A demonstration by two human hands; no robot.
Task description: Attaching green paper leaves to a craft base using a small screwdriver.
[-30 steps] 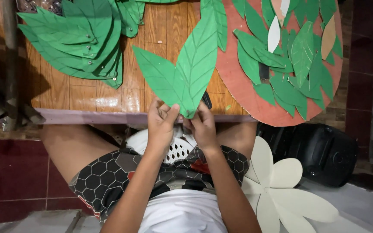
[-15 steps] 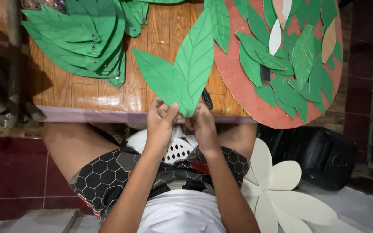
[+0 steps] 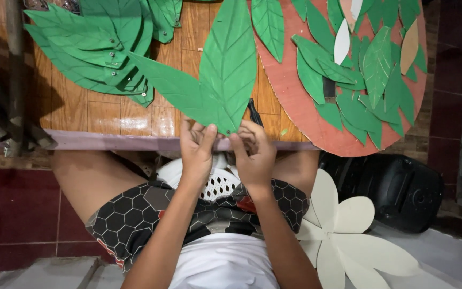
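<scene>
A: What is the biggest thing here?

B: The wooden table, far from the person. On its right side lies a big round red board with green leaves stuck on it. On the far left is a pile of green leaves.

A: And what do the hands hold?

B: Two green paper leaves, joined at the bottom, standing up over the near edge of the table. The left hand pinches their base with fingers closed tight. The right hand is curled right beside it, touching the same spot. I cannot tell what its fingertips grip.

A: What could go wrong?

B: I think the leaves could slide apart if the pinch gets loose. The paper could bend or tear if the fingers squeeze too hard. The tall leaf could flop over too, since only its bottom is held.

A: Anything small nearby?

B: A white paper flower on the floor, near right.
</scene>
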